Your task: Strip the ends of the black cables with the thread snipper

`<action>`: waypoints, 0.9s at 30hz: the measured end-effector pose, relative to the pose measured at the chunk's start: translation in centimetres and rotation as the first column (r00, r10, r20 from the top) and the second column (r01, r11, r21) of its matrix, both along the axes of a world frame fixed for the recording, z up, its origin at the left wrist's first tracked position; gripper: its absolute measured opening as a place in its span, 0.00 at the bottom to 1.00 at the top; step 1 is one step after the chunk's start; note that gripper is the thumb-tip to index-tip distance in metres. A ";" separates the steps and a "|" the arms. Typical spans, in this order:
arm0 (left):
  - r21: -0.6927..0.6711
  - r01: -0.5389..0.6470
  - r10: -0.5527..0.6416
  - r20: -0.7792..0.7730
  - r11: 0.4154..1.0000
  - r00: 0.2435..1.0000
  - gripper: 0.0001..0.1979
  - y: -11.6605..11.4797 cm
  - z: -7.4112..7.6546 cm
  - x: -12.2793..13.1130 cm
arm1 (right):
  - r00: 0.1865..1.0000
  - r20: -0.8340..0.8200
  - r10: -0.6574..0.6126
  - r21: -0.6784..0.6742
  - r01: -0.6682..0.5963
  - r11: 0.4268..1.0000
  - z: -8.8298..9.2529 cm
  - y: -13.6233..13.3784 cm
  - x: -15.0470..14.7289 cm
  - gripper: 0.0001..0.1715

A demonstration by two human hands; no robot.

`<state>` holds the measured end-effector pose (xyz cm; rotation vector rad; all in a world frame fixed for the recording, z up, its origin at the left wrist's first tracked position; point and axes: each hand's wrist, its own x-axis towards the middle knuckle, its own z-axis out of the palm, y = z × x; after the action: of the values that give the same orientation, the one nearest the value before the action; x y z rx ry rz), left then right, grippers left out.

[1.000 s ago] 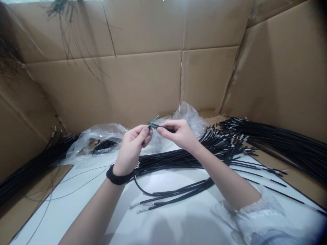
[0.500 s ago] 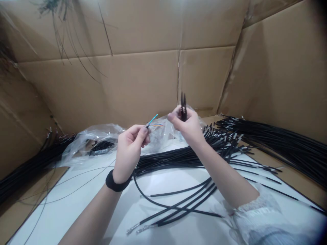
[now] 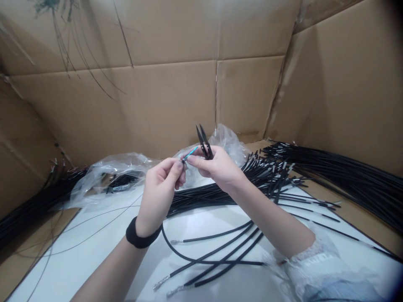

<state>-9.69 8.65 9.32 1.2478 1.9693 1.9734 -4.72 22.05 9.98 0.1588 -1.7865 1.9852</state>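
Note:
My left hand (image 3: 162,184) pinches the end of a black cable, which curves down below the hand onto the white tabletop. From its stripped end a light-blue wire strand (image 3: 192,152) sticks up to the right; the other coloured wires are hidden behind fingers. My right hand (image 3: 217,165) has closed its thumb and finger at those wires, right beside the left fingertips. Held in the same right hand are black thread snips (image 3: 203,140), their two blades pointing up and slightly apart. The blades are clear of the wires.
A thick bundle of black cables (image 3: 201,199) lies behind my hands. Several cables with silvery frayed ends (image 3: 162,283) spread in front. More black cables (image 3: 346,176) lie at right, others at left. Clear plastic bags (image 3: 103,172) sit by the cardboard wall (image 3: 170,96).
My right hand has moved left and down with the snips, and its fingertips now meet the wires at the left hand. The orange and other wires are now covered.

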 end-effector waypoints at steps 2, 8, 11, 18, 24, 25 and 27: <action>0.020 0.089 -0.091 0.118 0.996 0.989 0.12 0.0 0.2 0.1 | 0.998 0.041 0.055 -0.083 -0.052 0.995 0.2 -0.1 0.3 0.18; 0.077 0.372 -0.372 0.389 0.925 0.843 0.12 -0.4 0.7 0.0 | 0.937 0.022 0.348 -0.162 -0.340 0.926 0.4 0.4 1.0 0.12; 0.130 0.524 -0.517 0.471 0.842 0.714 0.12 -0.4 0.5 0.1 | 0.912 0.040 0.408 -0.105 -0.403 0.909 0.6 1.0 1.1 0.12; -0.056 0.528 -0.484 0.327 0.847 0.812 0.11 -0.6 0.6 1.4 | 0.933 -0.098 -0.345 -0.049 0.342 0.939 1.4 6.5 0.8 0.10; -0.196 0.223 -0.211 0.080 0.955 0.974 0.07 -0.8 1.0 0.0 | 0.770 0.157 -0.619 0.689 0.363 0.627 -1.6 10.8 -1.6 0.11; -0.210 0.205 -0.196 0.064 0.956 0.979 0.07 -0.8 0.9 -0.3 | 0.733 0.181 -0.656 0.741 0.336 0.581 -2.5 11.1 -2.4 0.11; -0.187 0.205 -0.190 0.094 0.961 0.977 0.07 -0.8 0.9 -0.9 | 0.674 0.208 -0.709 0.787 0.315 0.531 -4.2 11.9 -4.1 0.10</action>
<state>-10.63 7.87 10.26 1.2470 1.8686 1.6644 -8.84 33.91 5.75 -0.7017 -2.4623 0.8378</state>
